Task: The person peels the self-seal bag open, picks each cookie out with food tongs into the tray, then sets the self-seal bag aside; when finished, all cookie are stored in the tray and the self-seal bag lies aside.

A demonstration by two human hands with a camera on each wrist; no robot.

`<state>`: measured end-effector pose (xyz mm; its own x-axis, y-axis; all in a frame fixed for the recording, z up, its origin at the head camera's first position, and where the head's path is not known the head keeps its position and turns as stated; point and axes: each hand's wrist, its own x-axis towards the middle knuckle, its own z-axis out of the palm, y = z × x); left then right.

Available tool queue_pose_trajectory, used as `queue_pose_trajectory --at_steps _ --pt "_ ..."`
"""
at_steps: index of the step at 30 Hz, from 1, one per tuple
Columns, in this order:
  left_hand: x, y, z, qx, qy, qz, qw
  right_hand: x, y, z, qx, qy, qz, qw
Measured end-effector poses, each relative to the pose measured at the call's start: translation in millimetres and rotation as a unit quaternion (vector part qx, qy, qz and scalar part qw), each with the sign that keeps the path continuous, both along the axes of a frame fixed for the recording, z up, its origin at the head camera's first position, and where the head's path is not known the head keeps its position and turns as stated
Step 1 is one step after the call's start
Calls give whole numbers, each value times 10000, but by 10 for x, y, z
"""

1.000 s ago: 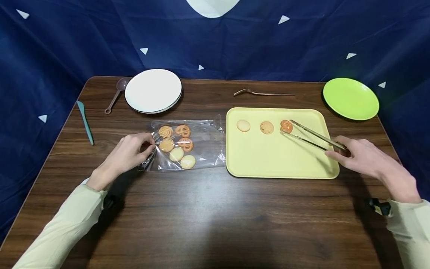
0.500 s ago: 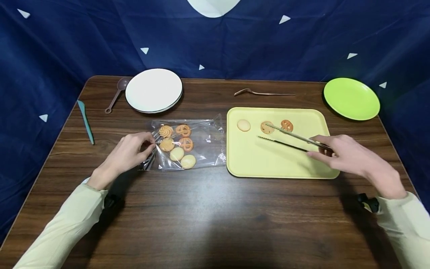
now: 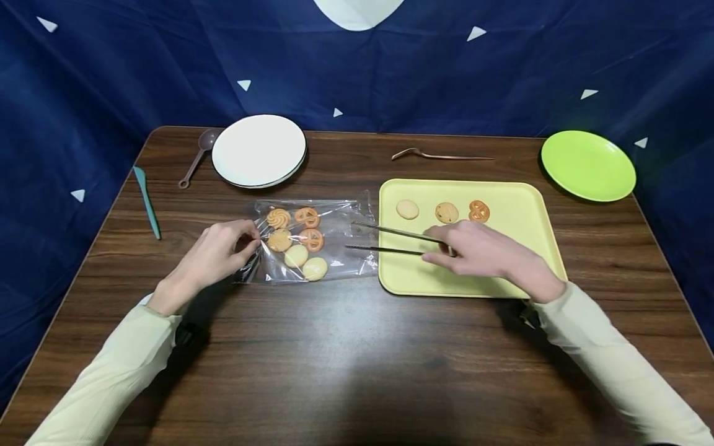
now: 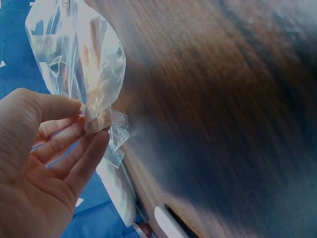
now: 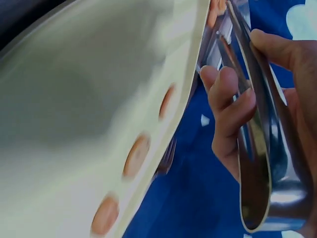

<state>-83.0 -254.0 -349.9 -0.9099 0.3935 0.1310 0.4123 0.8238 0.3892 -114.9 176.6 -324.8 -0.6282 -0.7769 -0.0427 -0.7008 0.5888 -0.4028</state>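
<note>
My left hand (image 3: 220, 251) pinches the closed left end of a clear plastic bag (image 3: 346, 217); in the left wrist view the crinkled film (image 4: 101, 64) runs up from the thumb and fingertips. Inside the bag lie a swirl cookie (image 3: 278, 218), two pretzel-shaped cookies (image 3: 312, 240) and several round ones. My right hand (image 3: 480, 251) grips metal tongs (image 3: 398, 232), their arms spread and tips over the bag's right part, with nothing between them. Below the hand is a yellow tray (image 3: 502, 192) with a pale round cookie (image 3: 407, 209), a speckled cookie (image 3: 446, 213) and a pretzel-shaped cookie (image 3: 478, 211) along its back.
White plates (image 3: 259, 150) stand stacked at the back left beside a brown measuring spoon (image 3: 196, 158). A teal knife (image 3: 147, 203) lies at the left edge. Behind the tray is a copper-coloured fork (image 3: 440, 155), and a green plate (image 3: 588, 165) sits at the back right.
My right hand has swung left with the tongs, from the pretzel-shaped cookie on the tray to over the bag. That cookie stays on the tray. My left hand keeps its pinch.
</note>
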Motion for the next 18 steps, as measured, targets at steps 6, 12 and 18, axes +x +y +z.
queue_pose_trajectory --at_steps 6,12,18 --pt "-13 8 -9 2 84 -53 10000 -48 -352 -38 63 -254 128 9996" --pt "-11 15 -15 -2 -27 -36 10000 -59 -518 -78 235 -579 17 9980" --pt "-5 5 -4 -3 -58 12 10000 -53 -611 -87 266 -525 61 9983"
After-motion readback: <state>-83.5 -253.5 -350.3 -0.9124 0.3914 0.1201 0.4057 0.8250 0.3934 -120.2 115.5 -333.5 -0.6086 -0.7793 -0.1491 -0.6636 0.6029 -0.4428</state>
